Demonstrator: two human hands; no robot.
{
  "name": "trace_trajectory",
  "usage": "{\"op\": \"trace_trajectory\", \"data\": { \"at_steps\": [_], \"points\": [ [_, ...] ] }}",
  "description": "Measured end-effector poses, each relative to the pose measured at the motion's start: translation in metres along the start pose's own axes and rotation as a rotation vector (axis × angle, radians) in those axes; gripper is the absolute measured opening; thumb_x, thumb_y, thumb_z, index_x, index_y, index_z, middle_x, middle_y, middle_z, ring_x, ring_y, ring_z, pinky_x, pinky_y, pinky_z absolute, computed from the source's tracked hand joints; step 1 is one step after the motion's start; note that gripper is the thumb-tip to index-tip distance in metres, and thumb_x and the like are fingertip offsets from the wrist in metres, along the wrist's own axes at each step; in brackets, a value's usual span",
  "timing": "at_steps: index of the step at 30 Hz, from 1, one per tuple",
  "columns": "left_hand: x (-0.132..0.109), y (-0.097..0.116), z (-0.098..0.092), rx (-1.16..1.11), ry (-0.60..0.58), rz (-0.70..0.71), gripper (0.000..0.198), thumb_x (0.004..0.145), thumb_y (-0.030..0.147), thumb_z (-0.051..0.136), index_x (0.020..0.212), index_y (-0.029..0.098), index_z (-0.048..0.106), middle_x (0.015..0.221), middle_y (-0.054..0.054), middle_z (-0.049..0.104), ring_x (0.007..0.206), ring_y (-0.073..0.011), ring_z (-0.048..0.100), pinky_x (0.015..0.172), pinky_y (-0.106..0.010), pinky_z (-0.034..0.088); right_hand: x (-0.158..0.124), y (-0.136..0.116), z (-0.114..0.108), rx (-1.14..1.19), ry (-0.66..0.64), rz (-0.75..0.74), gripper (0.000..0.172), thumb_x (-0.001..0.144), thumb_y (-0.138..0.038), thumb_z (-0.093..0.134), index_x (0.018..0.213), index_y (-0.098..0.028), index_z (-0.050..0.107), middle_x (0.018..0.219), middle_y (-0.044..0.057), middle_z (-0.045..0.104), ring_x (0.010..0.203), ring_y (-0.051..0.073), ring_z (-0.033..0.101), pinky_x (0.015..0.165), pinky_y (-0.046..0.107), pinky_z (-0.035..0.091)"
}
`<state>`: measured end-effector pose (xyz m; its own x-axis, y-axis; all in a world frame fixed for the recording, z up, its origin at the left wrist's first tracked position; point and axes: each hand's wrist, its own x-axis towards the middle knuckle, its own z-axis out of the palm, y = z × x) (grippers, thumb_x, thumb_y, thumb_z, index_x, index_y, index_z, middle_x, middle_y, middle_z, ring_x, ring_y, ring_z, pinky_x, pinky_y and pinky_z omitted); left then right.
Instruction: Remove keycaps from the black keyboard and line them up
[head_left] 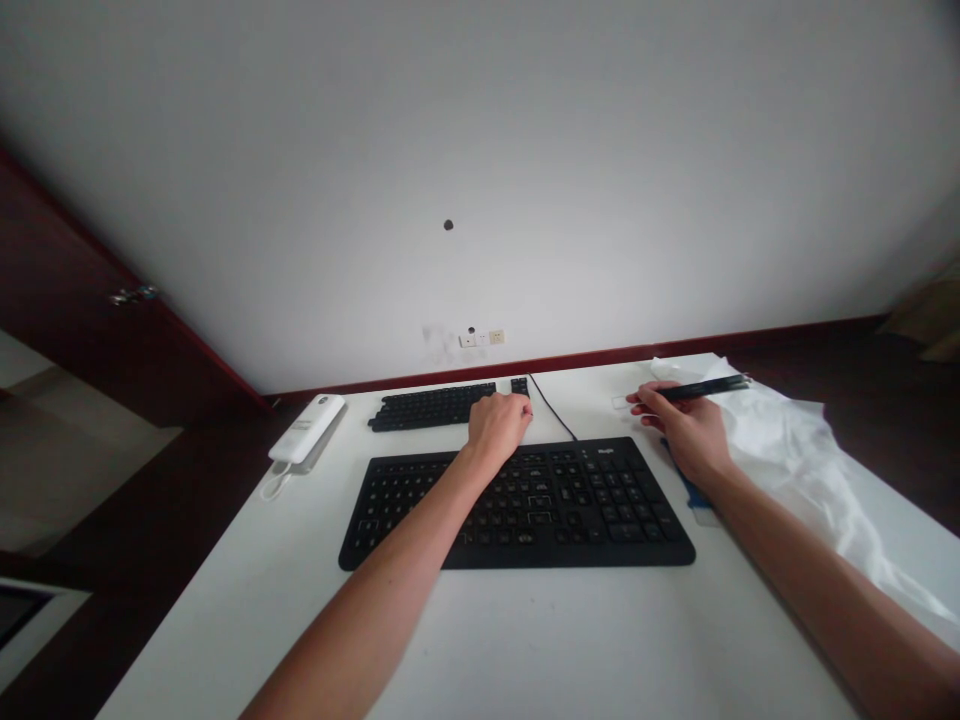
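Note:
A black keyboard (600, 500) lies on the white desk. Its right-hand number block carries keycaps, while much of the left and middle shows bare key sockets. Behind it, loose black keycaps (427, 408) are laid out in rows. My left hand (500, 430) is closed over the gap between the keyboard and these keycaps, its fingertips turned away from me; what they pinch, if anything, is hidden. To the right, my right hand (686, 425) grips a slim black pen-shaped tool (701, 388) with a metallic end. A small pale looped piece (621, 402) shows beside its fingertips.
At the desk's left edge lies a white power bank (307, 428) with a short white cable (276, 482). Crumpled white plastic (787, 450) covers the right side. A blue item (694, 492) sits partly under my right wrist. The keyboard's black cord (553, 408) runs toward the wall.

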<state>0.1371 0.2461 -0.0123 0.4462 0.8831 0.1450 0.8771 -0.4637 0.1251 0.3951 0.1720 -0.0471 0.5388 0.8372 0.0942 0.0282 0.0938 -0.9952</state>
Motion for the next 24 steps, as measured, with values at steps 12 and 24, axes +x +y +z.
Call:
{"op": "trace_trajectory", "data": {
  "at_steps": [12,24],
  "points": [
    [0.001,-0.003,-0.006,0.031,0.041,-0.049,0.023,0.097,0.038,0.064,0.116,0.032,0.076,0.102,-0.007,0.078,0.095,-0.0298,0.074,0.084,-0.040,0.057,0.005,0.007,0.000,0.037,0.022,-0.025,0.030,0.074,-0.046,0.085,0.087,-0.021,0.074,0.089,0.008,0.078,0.073,0.019,0.070,0.056,0.025,0.058],
    [-0.052,0.036,-0.026,-0.233,-0.035,0.205,0.022,0.099,0.044,0.064,0.110,0.028,0.075,0.094,-0.001,0.076,0.089,-0.0209,0.072,0.084,-0.033,0.054,0.005,0.007,-0.002,0.007,-0.016,-0.065,0.027,0.078,-0.047,0.082,0.085,-0.022,0.074,0.089,0.009,0.078,0.074,0.021,0.071,0.060,0.029,0.059]
  ]
}}
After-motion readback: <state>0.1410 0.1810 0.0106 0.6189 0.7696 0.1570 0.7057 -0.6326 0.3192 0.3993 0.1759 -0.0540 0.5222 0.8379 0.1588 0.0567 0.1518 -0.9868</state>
